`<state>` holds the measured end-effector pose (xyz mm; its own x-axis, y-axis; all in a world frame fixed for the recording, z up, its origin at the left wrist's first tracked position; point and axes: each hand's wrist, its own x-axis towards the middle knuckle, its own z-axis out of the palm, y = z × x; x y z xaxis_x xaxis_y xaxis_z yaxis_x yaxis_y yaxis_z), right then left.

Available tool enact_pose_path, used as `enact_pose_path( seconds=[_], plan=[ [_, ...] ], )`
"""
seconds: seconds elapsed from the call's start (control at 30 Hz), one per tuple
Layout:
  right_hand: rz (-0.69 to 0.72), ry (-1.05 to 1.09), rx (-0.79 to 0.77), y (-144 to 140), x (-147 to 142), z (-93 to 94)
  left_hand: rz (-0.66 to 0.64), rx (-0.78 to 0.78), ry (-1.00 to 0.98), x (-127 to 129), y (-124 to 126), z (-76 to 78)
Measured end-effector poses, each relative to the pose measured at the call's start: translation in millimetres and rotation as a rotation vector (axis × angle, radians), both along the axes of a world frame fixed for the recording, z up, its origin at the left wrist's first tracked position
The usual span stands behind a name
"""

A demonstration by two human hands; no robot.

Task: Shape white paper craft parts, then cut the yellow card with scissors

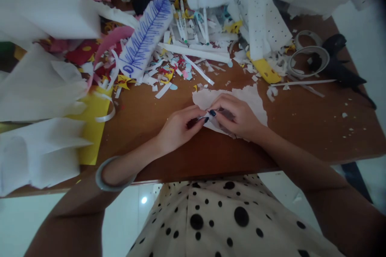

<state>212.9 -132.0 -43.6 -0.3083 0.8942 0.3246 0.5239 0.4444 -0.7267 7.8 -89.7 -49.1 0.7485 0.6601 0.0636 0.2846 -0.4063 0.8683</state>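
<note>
Left hand [179, 128]: grip closed, thumb and fingertips pinching the near-left part of the torn white sheet [255, 102]; a pale bracelet [101, 176] circles the forearm
Right hand [237, 114]: grip closed on the same sheet, fingertips right beside the left hand's; dark nails show on both hands
Torn white sheet: on the worktop [144, 120] near its front edge, mostly beneath and behind the right hand; edges ragged
Behind the hands: a heap of paper scraps [181, 66]; a white piece with blue pen strokes [147, 36] lies tilted across it
Left side: a yellow sheet [93, 128], partly under white paper [39, 152]
Right side: tape rolls [304, 75] beside a black object [337, 68]; its kind is unclear
</note>
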Motion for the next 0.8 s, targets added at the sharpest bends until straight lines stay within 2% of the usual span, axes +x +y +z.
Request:
enact_pose_path(
  seconds=[0.8],
  plan=[
    [-0.006,-0.020,0.018,-0.4,-0.5,-3.0,-0.009,-0.001,-0.013,-0.6,-0.9,-2.4]
  ],
)
